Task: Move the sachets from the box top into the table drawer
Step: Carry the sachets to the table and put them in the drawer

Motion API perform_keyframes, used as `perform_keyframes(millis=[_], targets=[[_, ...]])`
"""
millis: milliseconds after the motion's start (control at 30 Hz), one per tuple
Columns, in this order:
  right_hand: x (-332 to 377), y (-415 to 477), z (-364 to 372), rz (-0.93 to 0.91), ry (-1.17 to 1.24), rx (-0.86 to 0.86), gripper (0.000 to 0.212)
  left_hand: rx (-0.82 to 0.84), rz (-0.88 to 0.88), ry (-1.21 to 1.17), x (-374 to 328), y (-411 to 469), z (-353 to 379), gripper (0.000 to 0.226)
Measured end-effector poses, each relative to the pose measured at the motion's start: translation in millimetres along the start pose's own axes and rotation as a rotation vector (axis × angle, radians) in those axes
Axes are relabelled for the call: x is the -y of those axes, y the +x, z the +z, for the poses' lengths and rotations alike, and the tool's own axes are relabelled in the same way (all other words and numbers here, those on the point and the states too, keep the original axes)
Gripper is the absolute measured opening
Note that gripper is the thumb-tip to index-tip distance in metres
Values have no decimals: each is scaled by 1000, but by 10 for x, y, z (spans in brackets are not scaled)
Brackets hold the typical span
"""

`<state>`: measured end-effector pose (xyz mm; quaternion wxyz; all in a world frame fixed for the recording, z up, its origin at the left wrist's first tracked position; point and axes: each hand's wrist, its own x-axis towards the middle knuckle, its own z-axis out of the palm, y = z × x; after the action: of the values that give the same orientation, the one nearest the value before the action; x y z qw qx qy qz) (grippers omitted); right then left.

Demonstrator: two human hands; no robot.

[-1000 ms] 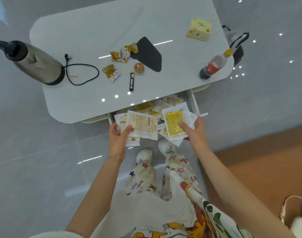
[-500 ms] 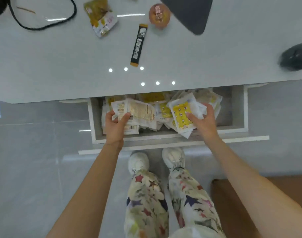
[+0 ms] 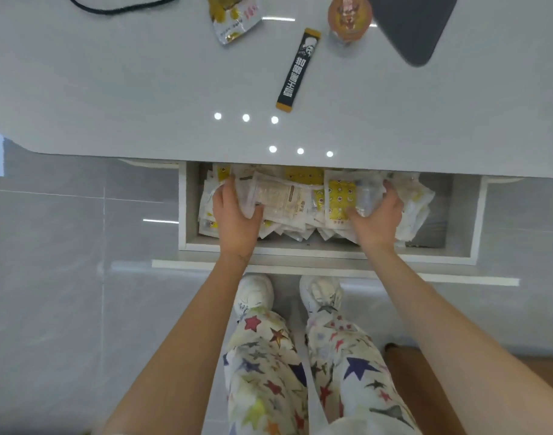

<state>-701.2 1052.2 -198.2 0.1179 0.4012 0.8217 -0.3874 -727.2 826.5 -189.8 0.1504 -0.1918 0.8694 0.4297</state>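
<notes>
Sachets (image 3: 284, 202), an overlapping heap too many to count, fill the one open drawer (image 3: 325, 251); two hands, apart, each clutch a bundle, left hand (image 3: 235, 221) and right hand (image 3: 375, 218); one black stick packet (image 3: 298, 69) lies on the table (image 3: 111, 89).

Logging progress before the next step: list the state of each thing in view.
drawer, pulled open, partly filled
sachets, heaped inside the drawer
left hand, grips sachets in the drawer
right hand, grips sachets in the drawer
black stick sachet, lying flat on the tabletop

Left hand (image 3: 234, 216), right hand (image 3: 377, 216) each grip sachets (image 3: 279, 199) inside open drawer (image 3: 309, 251), below tabletop (image 3: 143, 98) edge.
</notes>
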Motion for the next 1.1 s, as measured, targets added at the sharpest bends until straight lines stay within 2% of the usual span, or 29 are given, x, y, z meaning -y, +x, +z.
perform_keyframes(millis=[100, 300, 467, 633, 800, 1000, 1100], targets=[[153, -230, -193, -139, -148, 19, 74, -17, 40, 114, -92, -187, -238, 64], [919, -1024, -696, -426, -252, 206, 56, -96, 156, 296, -444, -806, -1173, 55], [1967, -1867, -1071, -807, -408, 316, 61, -152, 212, 533, -683, -1516, -2348, 61], [2917, -2995, -1129, -1129, -535, 420, 68, -371, -12, 500, -648, -2395, -3609, 69], [3462, -4408, -884, -1451, -706, 574, 76, -571, -306, 357, -343, -3559, -4573, 78], [3632, -5983, -367, -1743, -810, 721, 78, -728, -530, 304, 292, -4973, -5163, 91], [3621, -6622, -75, -1868, -895, 809, 76, -803, -655, 249, 615, -5593, -5279, 86]])
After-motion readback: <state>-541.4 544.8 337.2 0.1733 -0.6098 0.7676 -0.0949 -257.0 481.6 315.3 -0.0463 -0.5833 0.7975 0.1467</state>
